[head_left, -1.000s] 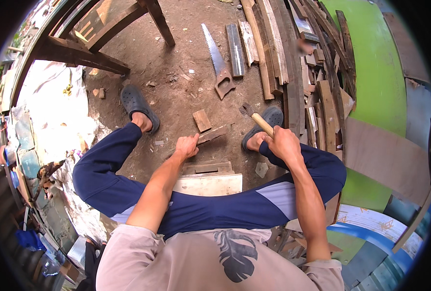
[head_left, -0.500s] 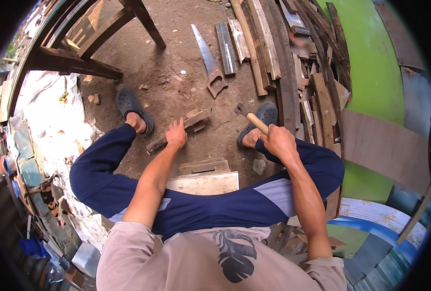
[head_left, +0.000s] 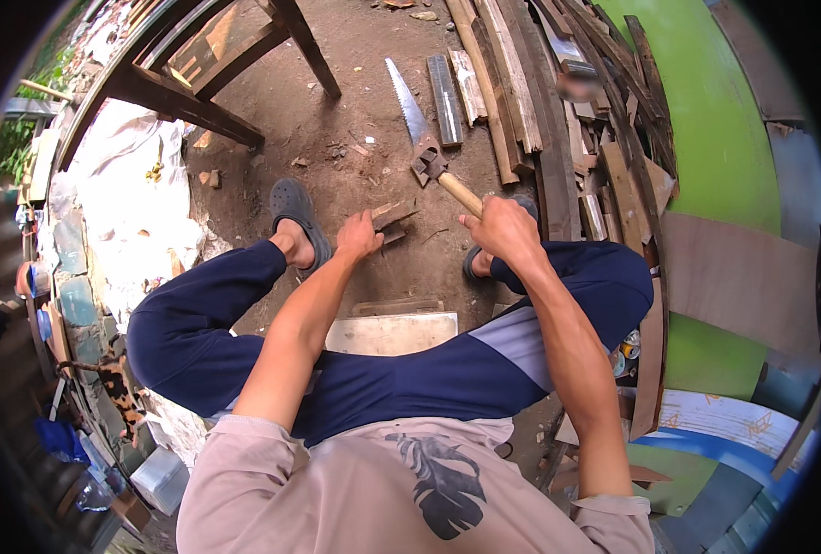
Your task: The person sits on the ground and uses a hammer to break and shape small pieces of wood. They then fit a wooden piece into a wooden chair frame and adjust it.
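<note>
My right hand (head_left: 504, 227) is wrapped round the light wooden handle of a hammer (head_left: 460, 193). Its dark head is raised above the floor and overlaps the brown grip of a handsaw (head_left: 410, 109) in view. Between my feet, my left hand (head_left: 359, 234) is closed round a dark piece of wood (head_left: 394, 215), from which short bits jut out beyond the fingers. The rest of that piece is hidden behind the hand and forearm. The hammer head and the wood are apart. A pale board (head_left: 392, 334) lies in front of my lap.
Beside the saw lie a grey metal-faced bar (head_left: 444, 100) and a short wood offcut (head_left: 467, 86). Long planks and scrap wood (head_left: 558, 157) are piled along the right, by a green panel (head_left: 719, 111). A wooden frame with legs (head_left: 189, 109) stands far left, near white sheeting (head_left: 119, 212).
My right hand has swung the hammer leftward, toward the left hand's side. The wood in my left hand has turned and shows less of its length. The whole view has shifted slightly.
</note>
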A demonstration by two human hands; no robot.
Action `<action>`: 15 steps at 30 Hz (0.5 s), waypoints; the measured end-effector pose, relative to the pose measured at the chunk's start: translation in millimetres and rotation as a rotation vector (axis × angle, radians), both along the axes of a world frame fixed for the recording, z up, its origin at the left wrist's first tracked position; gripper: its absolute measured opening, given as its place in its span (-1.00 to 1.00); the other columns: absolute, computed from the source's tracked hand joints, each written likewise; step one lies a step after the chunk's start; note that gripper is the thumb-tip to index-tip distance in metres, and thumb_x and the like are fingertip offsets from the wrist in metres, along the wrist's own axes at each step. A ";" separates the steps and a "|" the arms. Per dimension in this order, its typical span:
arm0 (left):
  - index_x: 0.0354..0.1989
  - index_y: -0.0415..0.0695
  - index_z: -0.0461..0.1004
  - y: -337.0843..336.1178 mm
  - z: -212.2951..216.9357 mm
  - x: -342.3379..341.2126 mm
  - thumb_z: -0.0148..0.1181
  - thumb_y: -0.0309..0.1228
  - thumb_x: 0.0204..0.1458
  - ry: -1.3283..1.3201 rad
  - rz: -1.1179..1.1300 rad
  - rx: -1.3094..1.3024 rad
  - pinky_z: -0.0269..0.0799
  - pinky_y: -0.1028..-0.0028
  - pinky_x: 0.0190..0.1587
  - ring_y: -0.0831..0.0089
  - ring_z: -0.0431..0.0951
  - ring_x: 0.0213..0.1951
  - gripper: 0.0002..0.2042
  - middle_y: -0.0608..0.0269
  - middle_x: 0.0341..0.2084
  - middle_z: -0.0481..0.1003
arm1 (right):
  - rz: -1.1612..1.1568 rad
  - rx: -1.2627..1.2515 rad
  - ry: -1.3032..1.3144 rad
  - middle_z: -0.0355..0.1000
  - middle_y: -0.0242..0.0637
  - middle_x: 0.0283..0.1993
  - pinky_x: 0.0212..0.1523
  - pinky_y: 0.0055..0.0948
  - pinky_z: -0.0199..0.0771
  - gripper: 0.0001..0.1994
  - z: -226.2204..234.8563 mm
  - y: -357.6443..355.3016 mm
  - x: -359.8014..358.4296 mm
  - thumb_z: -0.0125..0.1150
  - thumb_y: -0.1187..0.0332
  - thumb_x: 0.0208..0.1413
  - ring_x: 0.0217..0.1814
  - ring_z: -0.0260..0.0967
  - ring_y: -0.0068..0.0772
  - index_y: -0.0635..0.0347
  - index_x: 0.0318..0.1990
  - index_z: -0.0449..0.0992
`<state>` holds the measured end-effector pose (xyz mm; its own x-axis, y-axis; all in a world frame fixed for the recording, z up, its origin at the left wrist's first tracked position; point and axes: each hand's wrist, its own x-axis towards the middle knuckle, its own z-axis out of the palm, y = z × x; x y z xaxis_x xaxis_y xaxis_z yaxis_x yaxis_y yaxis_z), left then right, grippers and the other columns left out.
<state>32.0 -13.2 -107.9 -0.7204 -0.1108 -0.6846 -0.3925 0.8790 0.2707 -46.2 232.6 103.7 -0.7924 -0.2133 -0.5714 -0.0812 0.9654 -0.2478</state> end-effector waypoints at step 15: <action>0.36 -0.14 0.05 -19.4 -61.4 -28.4 0.03 0.07 0.08 0.099 0.066 -0.032 0.16 0.07 0.23 0.05 0.21 0.24 -0.24 -0.01 0.21 0.20 | -0.379 -0.190 -0.159 0.49 0.14 -0.37 -0.15 -0.07 0.41 -0.57 -106.0 30.2 48.2 0.25 0.02 0.04 -0.21 0.48 0.17 0.31 -0.24 0.51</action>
